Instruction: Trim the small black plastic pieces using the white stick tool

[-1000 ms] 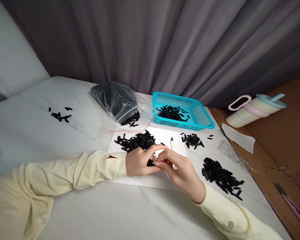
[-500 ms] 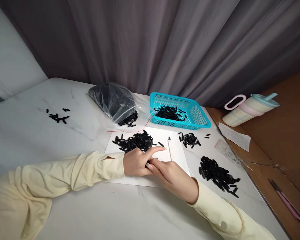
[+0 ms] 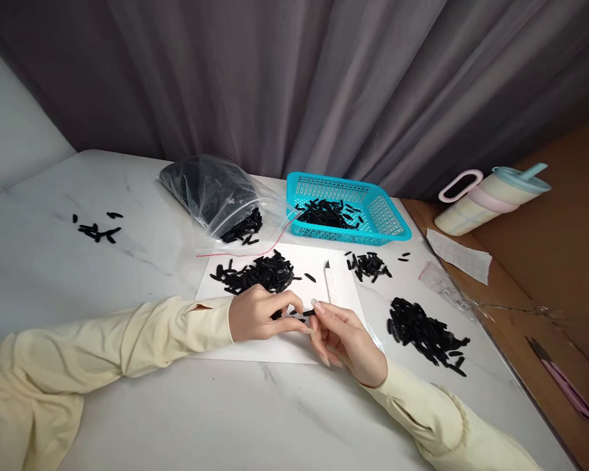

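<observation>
Grey curtains [image 3: 294, 85] hang behind a white marble table [image 3: 53, 261], beyond both hands. On it a white sheet [image 3: 255, 347] lies under the hands. Past the left hand a clear bag [image 3: 211, 190] of dark pieces rests, and past the right hand stands a turquoise basket [image 3: 373, 222] with more of them inside. A tumbler [image 3: 491, 199] lies on its side far out to the right of the right hand. One black heap [image 3: 425, 333] sits just right of the right hand; another pile [image 3: 258, 273] lies just beyond the left hand's knuckles. The left hand [image 3: 258, 314] rests on the sheet, fingers curled narrow, pinching small black pieces [image 3: 298, 316]. The right hand [image 3: 343, 340] meets it, fingertips closed on the same pieces. A white blade [image 3: 330, 282] lies just beyond the right fingertips.
</observation>
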`<state>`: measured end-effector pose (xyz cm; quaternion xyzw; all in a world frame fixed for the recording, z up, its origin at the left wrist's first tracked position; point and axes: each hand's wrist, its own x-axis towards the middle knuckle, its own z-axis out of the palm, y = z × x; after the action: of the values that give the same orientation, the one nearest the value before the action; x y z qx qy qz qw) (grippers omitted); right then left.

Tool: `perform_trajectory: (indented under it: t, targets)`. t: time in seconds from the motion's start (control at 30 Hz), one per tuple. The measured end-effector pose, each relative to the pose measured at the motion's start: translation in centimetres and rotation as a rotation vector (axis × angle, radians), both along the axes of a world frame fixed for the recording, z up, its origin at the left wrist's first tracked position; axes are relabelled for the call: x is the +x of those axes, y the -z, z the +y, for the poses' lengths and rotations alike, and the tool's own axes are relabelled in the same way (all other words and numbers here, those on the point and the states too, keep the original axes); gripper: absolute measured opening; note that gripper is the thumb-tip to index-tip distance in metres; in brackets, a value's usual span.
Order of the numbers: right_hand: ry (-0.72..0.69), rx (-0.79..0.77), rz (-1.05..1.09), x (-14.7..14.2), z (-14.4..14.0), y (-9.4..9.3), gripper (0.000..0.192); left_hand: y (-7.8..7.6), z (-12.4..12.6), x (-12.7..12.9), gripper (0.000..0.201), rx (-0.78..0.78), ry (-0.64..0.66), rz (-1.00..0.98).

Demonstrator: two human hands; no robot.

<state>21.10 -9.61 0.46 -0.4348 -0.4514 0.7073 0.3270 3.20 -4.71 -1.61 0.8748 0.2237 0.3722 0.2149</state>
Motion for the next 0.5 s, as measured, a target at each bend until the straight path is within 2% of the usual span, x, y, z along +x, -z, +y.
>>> perform_trajectory:
  t: [0.17, 0.5]
  targets:
    - [-0.029, 0.000, 0.061, 0.33, 0.10, 0.01, 0.038, -0.26, 0.02, 0.04, 0.022, 0.099, 0.013, -0.021]
    - [-0.092, -0.045, 0.165, 0.47, 0.08, -0.10, 0.044, -0.27, 0.21, -0.14, 0.013, 0.128, 0.083, -0.037]
